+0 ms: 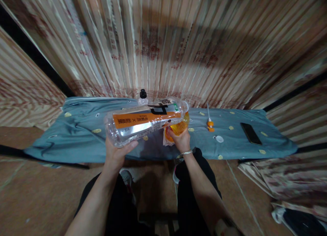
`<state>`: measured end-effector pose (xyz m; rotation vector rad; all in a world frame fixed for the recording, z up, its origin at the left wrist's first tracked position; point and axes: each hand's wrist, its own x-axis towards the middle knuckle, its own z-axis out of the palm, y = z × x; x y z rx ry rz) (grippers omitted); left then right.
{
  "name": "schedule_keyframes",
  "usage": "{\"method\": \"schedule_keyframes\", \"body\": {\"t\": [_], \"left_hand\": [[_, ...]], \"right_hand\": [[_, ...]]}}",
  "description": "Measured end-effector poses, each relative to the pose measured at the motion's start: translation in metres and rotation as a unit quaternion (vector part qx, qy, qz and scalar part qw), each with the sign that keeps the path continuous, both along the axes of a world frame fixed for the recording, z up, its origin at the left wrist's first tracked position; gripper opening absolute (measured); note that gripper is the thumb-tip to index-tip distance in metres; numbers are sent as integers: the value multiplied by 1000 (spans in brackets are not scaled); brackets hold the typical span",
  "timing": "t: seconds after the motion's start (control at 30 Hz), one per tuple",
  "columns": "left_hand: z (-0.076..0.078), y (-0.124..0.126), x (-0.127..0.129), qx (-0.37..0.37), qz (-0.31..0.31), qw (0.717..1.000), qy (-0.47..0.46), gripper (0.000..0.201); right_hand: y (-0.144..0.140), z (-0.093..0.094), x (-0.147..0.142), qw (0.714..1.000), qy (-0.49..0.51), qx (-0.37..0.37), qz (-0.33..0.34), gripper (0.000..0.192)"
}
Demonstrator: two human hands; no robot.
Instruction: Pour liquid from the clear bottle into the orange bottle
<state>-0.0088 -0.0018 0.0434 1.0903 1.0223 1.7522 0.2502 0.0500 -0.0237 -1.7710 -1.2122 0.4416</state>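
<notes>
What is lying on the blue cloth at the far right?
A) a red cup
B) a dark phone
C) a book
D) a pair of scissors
B: a dark phone lies flat on the blue cloth at the right end, beyond the small white cap and the orange pump nozzle.

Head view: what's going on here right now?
A person tips a big clear bottle on its side with the left hand, its mouth at a small orange container gripped by the right hand. Both are over a blue cloth, where a pump nozzle, white cap and phone lie.
</notes>
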Motion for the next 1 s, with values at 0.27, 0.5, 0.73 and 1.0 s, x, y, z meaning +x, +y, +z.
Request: {"method": "schedule_keyframes", "body": {"t": [0.27,0.5,0.73,1.0], "left_hand": [[2,0,0,1,5,1000,11,81],[0,0,1,5,7,1000,-4,81],[5,-2,3,-14,8,1000,-18,84],[-4,0,0,6,11,1000,21,83]], "right_hand": [[1,-4,1,1000,-2,12,-6,78],[0,0,-1,1000,0,0,-9,80],[0,0,0,1000,5,4,-3,81],[0,-1,-1,1000,13,10,0,82]]}}
